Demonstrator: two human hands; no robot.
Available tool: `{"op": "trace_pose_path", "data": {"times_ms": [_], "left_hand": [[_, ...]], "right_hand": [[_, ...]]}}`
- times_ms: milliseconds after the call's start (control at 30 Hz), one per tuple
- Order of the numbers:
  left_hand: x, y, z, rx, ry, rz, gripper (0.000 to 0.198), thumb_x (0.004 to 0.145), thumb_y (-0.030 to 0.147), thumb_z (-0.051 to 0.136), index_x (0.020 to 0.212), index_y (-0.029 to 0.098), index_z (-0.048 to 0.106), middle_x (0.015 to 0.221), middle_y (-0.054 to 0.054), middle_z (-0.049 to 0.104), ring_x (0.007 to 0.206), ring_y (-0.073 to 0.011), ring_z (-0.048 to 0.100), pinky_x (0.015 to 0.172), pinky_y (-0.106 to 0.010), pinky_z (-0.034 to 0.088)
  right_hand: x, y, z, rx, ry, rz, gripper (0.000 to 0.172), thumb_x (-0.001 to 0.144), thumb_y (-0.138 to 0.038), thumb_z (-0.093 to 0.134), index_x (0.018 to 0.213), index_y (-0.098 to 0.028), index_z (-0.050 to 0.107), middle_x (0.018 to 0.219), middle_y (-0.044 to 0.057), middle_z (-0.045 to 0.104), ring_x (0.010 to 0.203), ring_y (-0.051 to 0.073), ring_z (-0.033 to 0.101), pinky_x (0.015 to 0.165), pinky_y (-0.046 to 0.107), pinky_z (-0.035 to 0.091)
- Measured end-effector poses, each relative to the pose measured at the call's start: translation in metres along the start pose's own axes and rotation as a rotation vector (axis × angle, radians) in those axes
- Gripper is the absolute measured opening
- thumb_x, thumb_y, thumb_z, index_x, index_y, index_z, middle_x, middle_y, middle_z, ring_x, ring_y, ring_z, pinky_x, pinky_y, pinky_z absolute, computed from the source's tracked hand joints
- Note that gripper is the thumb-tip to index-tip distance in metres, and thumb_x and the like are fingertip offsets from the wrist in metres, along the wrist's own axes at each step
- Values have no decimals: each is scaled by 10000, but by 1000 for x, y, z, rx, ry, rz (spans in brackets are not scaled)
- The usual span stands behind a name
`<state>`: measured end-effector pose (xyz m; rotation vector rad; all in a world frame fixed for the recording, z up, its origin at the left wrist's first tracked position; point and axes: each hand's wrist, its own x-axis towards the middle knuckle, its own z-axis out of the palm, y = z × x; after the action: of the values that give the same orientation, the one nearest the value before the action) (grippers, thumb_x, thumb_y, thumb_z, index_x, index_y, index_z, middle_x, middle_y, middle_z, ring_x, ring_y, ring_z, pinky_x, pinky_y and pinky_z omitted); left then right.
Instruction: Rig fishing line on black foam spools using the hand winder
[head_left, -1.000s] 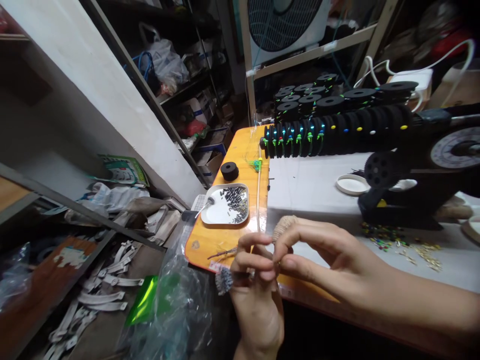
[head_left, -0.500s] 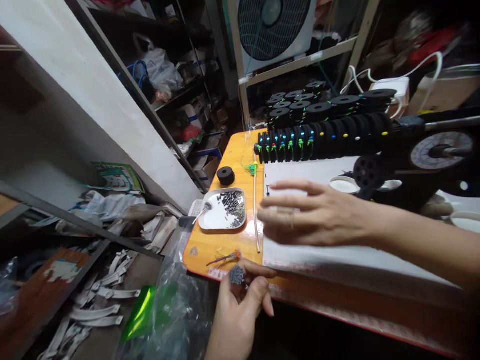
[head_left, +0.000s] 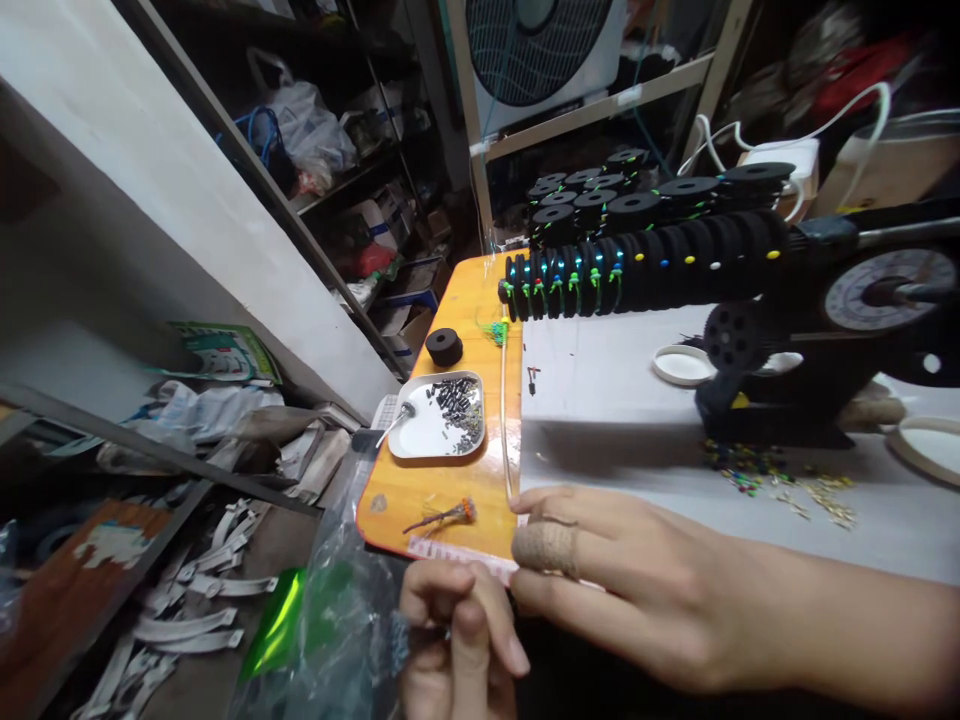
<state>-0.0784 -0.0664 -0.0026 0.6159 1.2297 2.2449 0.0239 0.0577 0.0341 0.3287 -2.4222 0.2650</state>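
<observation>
My left hand [head_left: 465,645] is closed at the bottom edge of the view, its fingers curled around a bundle of small grey-tipped pieces [head_left: 399,642]. Only a blurred part of that bundle shows at the hand's left side. My right hand [head_left: 622,580] has come up against it from the right, palm down, with tan tape around one finger. Its fingers are bent together and its thumb is hidden, so whatever it pinches cannot be seen. Just beyond the hands, an orange-tipped bundle [head_left: 457,512] and a thin pale rod [head_left: 505,420] lie on the yellow table [head_left: 382,480].
A white tray [head_left: 405,440] holds black and grey bits and a spoon; a black spool [head_left: 444,346] sits behind it. A horizontal stack of black spools [head_left: 660,262] spans the right side. Small coloured pieces [head_left: 750,470] lie on white paper [head_left: 600,390]. Shelving stands left.
My right hand has moved down and toward me, from above the paper to my left hand. My left hand has lowered slightly and turned, hiding most of the grey bundle.
</observation>
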Motion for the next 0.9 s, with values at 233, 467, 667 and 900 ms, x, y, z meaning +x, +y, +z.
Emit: {"op": "trace_pose_path", "data": {"times_ms": [233,467,667,900], "left_hand": [[1,-16,5,-123,2,-467,220,835,390,683,999,247,655,805,-11,616,655,-104,529,594,-210,436],[-6,-23,12,9,-84,-495,357,817,523,655,841,166,646,592,24,515,528,-73,442,513,-191,354],[-7,-23,6,287,-87,-423,397,823,550,631,842,154,652,574,24,474,561,-100,441,554,-219,377],[-13,-26,10,270,21,-371,366,815,481,676,1022,182,631,683,-12,530,611,-132,486,543,-231,406]], "right_hand": [[-3,10,-3,231,161,392,79,877,-128,565,879,-144,642,774,51,577,704,130,514,596,241,424],[-1,15,1,470,234,599,109,872,-206,629,816,-184,720,791,49,622,756,148,603,640,262,489],[-2,13,3,539,226,618,93,844,-208,665,814,-185,750,780,48,642,769,144,629,670,249,508],[-4,9,6,456,213,602,92,794,-80,633,767,-155,679,783,37,613,745,113,574,617,198,455]]}}
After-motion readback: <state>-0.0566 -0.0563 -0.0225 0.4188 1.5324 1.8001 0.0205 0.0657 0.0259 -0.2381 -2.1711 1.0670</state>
